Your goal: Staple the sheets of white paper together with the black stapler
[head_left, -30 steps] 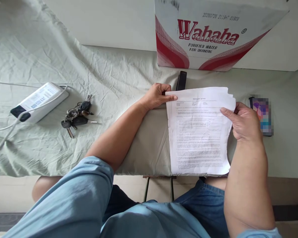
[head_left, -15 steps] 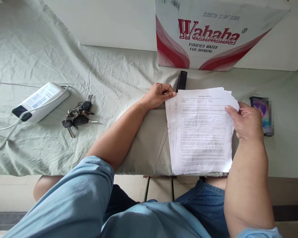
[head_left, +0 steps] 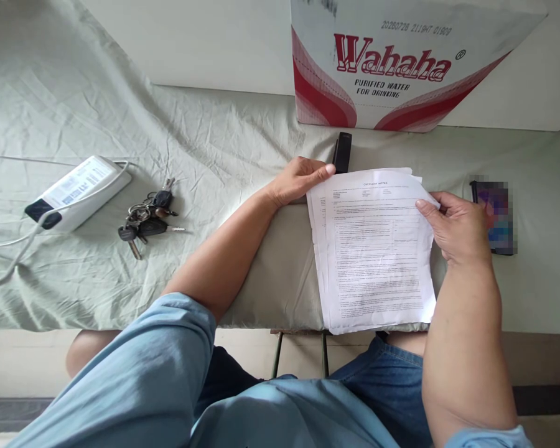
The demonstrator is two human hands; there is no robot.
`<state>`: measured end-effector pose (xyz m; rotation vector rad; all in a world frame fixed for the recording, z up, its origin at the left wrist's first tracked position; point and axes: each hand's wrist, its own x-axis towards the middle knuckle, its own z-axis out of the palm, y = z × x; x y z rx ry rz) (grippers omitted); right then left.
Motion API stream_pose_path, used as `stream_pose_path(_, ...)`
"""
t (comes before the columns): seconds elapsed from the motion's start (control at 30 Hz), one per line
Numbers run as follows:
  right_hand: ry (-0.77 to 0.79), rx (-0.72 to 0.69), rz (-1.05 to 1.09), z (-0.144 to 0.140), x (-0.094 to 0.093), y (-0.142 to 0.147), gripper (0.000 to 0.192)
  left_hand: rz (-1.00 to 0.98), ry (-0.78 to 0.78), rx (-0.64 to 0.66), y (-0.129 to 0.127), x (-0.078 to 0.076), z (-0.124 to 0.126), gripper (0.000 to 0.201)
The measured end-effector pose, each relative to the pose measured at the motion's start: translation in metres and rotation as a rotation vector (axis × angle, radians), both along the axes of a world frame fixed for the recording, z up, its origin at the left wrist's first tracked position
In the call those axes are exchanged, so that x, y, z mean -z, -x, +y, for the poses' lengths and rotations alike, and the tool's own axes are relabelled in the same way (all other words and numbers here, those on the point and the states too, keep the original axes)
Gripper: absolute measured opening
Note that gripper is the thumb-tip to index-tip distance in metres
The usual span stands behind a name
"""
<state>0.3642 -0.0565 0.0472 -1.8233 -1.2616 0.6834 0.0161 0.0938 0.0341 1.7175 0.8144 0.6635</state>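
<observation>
Squaring step: left hand (head_left: 295,181) pinched the papers (head_left: 373,249) at the top-left corner; right hand (head_left: 457,227) gripped their right edge. Next, judged: the stapler (head_left: 342,152) behind the papers.

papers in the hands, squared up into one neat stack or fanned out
Slightly fanned: the printed sheets show offset edges along the left side and top right corner, gripped by the left hand and right hand.
</observation>
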Motion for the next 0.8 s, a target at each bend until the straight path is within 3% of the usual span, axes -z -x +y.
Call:
stream_pose_path(0.1, 0.005, -0.006, -0.017, 0.001, -0.003, 0.009, 0.035, 0.107, -0.113, 0.058, -0.001, 0.003, 0.003, 0.062)
stream_pose_path(0.2, -0.018, -0.004, 0.019, 0.001, -0.006, 0.011, 0.044, 0.109, -0.17, 0.021, -0.002, 0.009, 0.003, 0.049)
stream_pose_path(0.33, 0.005, 0.114, 0.209, -0.003, -0.009, -0.004, 0.084, -0.08, -0.125, -0.192, 0.001, 0.024, 0.009, 0.064)
stream_pose_path(0.4, 0.039, 0.17, 0.33, -0.005, -0.013, -0.013, 0.095, -0.187, -0.114, -0.328, 0.002, 0.036, 0.015, 0.074)
stream_pose_path(0.53, -0.013, 0.121, 0.515, -0.008, -0.025, -0.014, 0.087, -0.296, -0.121, -0.488, 0.002, 0.055, 0.031, 0.078)
stream_pose_path(0.63, 0.013, 0.055, 0.597, -0.006, -0.028, 0.001, 0.077, -0.352, -0.127, -0.543, 0.002, 0.06, 0.036, 0.078)
stream_pose_path(0.73, -0.05, 0.05, 0.576, 0.001, -0.024, 0.021, 0.076, -0.375, -0.107, -0.493, 0.0, 0.057, 0.032, 0.076)
stream_pose_path(0.8, -0.24, 0.095, 0.512, 0.006, -0.022, 0.028, 0.077, -0.395, -0.088, -0.404, 0.0, 0.051, 0.026, 0.073)
